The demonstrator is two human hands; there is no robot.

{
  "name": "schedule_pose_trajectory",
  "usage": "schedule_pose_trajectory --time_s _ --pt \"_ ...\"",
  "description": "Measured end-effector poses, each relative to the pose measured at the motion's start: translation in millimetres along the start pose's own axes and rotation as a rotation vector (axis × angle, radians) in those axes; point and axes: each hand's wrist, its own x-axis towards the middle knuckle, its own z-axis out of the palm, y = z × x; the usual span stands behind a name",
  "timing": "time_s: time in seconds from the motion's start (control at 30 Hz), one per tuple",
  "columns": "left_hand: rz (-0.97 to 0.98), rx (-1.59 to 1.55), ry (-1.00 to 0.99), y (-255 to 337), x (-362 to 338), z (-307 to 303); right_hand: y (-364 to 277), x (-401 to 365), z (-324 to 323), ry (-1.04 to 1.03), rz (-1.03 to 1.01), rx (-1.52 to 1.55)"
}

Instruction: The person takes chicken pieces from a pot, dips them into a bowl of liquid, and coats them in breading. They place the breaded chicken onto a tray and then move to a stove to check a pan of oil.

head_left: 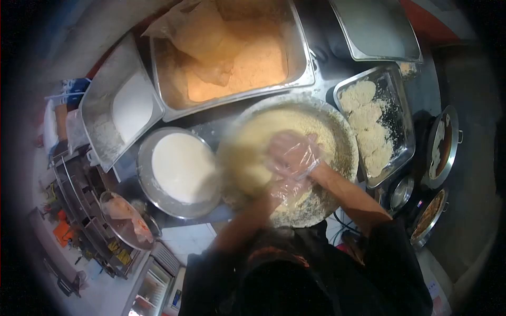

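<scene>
A wide metal bowl (349, 134) holds pale yellow, crumbly breading or flour (292, 118). Both my hands are inside it, in clear plastic gloves, pressed close together over the coating. My right hand (295, 151) reaches in from the right and lies farther forward. Its fingers are smeared by motion. My left hand (287, 190) comes from the lower left, partly behind the right one, with its fingers hidden. Whether either hand grips something in the coating cannot be made out.
Left of the bowl stands a round bowl of white batter (182, 167). Behind are a deep pan of orange powder (258, 55) and a pan of white powder (133, 110). To the right lie coated pieces (369, 126) in a metal tray (406, 150). Two pans (441, 147) sit far right.
</scene>
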Motion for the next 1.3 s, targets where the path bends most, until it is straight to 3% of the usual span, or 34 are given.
schedule_pose_trajectory --time_s 0.03,0.1,0.17,0.23,0.33,0.37,0.4,0.5,0.57,0.63,0.7,0.77,0.83,0.97,1.0,1.03,1.1,1.17,1.3 --pt "-0.005 0.006 -0.003 0 -1 -3 -11 5 -24 -0.118 0.039 -0.537" --pt "-0.013 0.020 -0.016 -4 1 -4 -8 -5 -4 -0.109 0.071 -0.502" --pt "-0.020 0.025 -0.036 -9 5 0 28 -13 51 0.103 0.006 0.067" --pt "-0.017 0.021 -0.042 -12 1 -5 41 12 25 0.209 -0.075 0.290" --pt "-0.050 0.022 -0.014 -10 -18 -13 -32 32 0 -0.088 -0.018 -0.668" --pt "-0.051 0.025 -0.008 -8 -16 -15 -19 29 7 -0.098 -0.015 -0.659" --pt "-0.045 0.036 -0.003 -6 -17 -16 -11 31 2 0.141 -0.145 -0.567" --pt "-0.030 0.087 0.002 -5 -16 -16 -35 19 -3 0.212 -0.123 -0.489" --pt "-0.015 0.116 -0.002 -8 -15 -20 -32 26 -7 -0.122 0.114 -0.588" --pt "-0.016 0.116 0.010 -9 -25 -26 -32 33 6 -0.222 0.130 -0.636" --pt "-0.032 0.116 0.032 -9 -36 -29 9 32 61 0.020 -0.067 -0.601" --pt "-0.027 0.141 0.041 -5 -39 -28 36 28 77 0.177 -0.165 -0.289" --pt "-0.013 0.182 0.040 -2 -33 -24 23 9 103 0.187 -0.145 -0.355" --pt "0.031 0.247 0.045 -5 -20 -23 29 33 74 0.296 -0.198 -0.641" --pt "0.028 0.238 0.055 -6 -25 -23 4 36 48 0.292 -0.203 -0.645" --pt "0.022 0.229 0.062 -6 -30 -24 -48 41 7 0.023 -0.060 -0.523" --pt "0.017 0.233 0.073 -6 -31 -25 -63 47 10 -0.258 0.081 -0.362" --pt "0.038 0.239 0.083 -4 -28 -25 -13 56 55 0.076 -0.021 -0.404" --pt "0.072 0.253 0.096 -7 -20 -27 -6 42 82 0.265 -0.104 -0.493"
